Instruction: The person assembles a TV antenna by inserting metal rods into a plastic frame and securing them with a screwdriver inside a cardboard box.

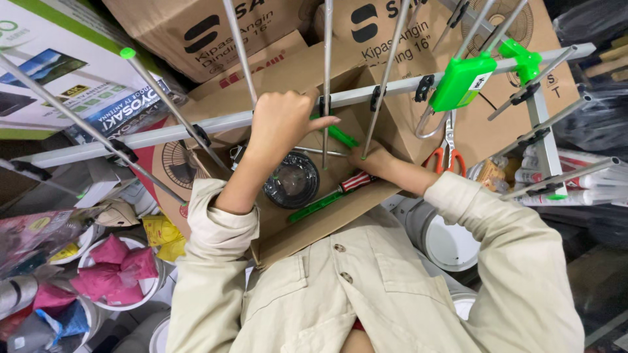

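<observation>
Left hand [282,121] grips antenna boom [163,134]; rods [326,78] crowd.

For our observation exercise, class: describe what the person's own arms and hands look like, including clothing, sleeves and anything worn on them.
Both arms wear long beige sleeves of a button-front work shirt, pushed up the forearms. The left sleeve bunches near the elbow; the right sleeve ends in a plain cuff. The left hand and right hand are bare: no gloves, and no watch or rings show.

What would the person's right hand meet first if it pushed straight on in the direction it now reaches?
Probably the thin metal rod at the right hand, then the antenna boom; depth is unclear.
</observation>
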